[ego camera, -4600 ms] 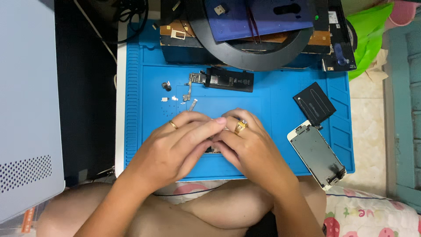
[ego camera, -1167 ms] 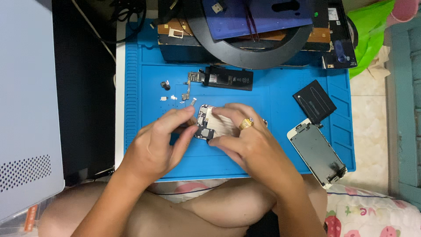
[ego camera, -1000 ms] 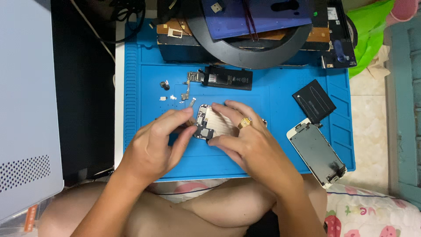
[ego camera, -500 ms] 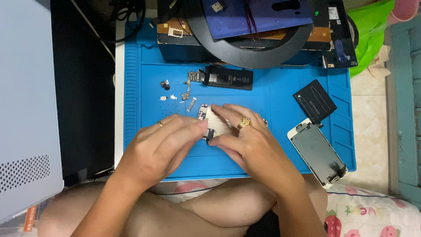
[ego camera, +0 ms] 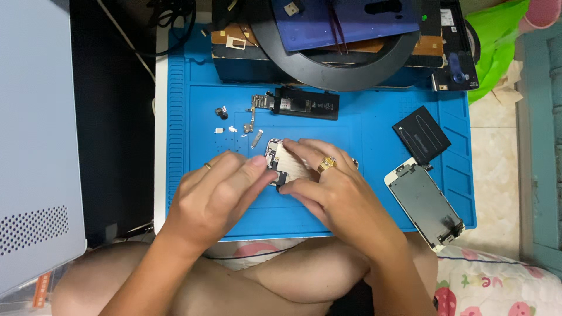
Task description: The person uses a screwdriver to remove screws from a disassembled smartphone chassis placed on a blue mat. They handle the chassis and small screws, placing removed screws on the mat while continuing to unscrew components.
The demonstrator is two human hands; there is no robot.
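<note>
An opened phone body (ego camera: 285, 161) lies on the blue work mat (ego camera: 363, 146) near its middle. My right hand (ego camera: 333, 193), with a gold ring, lies over the body's right side and holds it down by its edges. My left hand (ego camera: 219, 190) reaches in from the left, fingertips closed against the body's lower left corner; whether they pinch a small part is hidden. Much of the phone body is covered by both hands.
A black battery with a board (ego camera: 301, 104) lies behind the hands, with small screws and brackets (ego camera: 246, 127) to its left. A detached screen (ego camera: 425, 203) and a black pad (ego camera: 421, 134) sit at right. A ring-shaped stand (ego camera: 333, 70) crowds the mat's far edge.
Over the frames my hands opened from a tight huddle, uncovering the phone body. In the last second my left hand slid right, onto the body's lower left corner. My right hand stayed put.
</note>
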